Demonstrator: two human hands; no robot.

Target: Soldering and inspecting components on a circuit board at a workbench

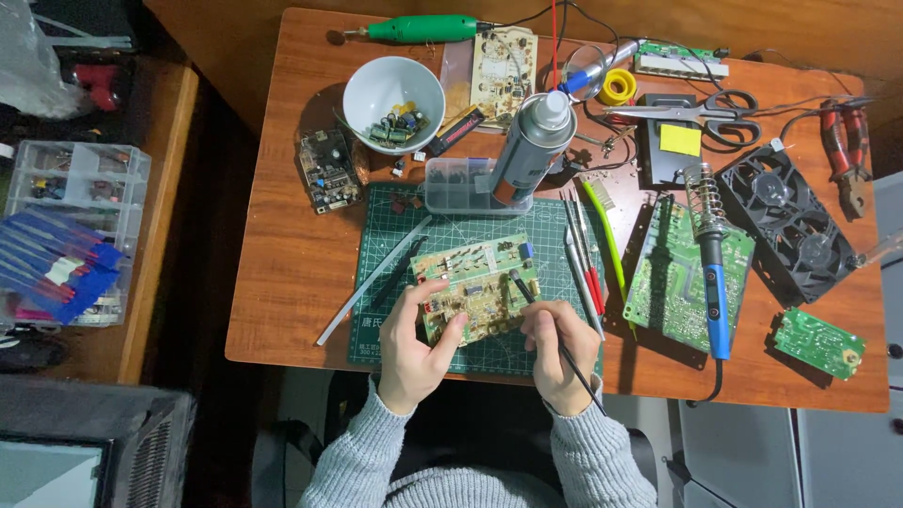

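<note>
The left hand [414, 353] grips the near left edge of a circuit board [475, 287] on the green mat [555, 235]. The right hand [555, 353] has its fingers closed on a thin black tool [541, 315], tip touching the board.

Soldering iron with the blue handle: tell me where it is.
Head view, right of the hands: the soldering iron lies on a green circuit board, beside the black twin fan.
</note>
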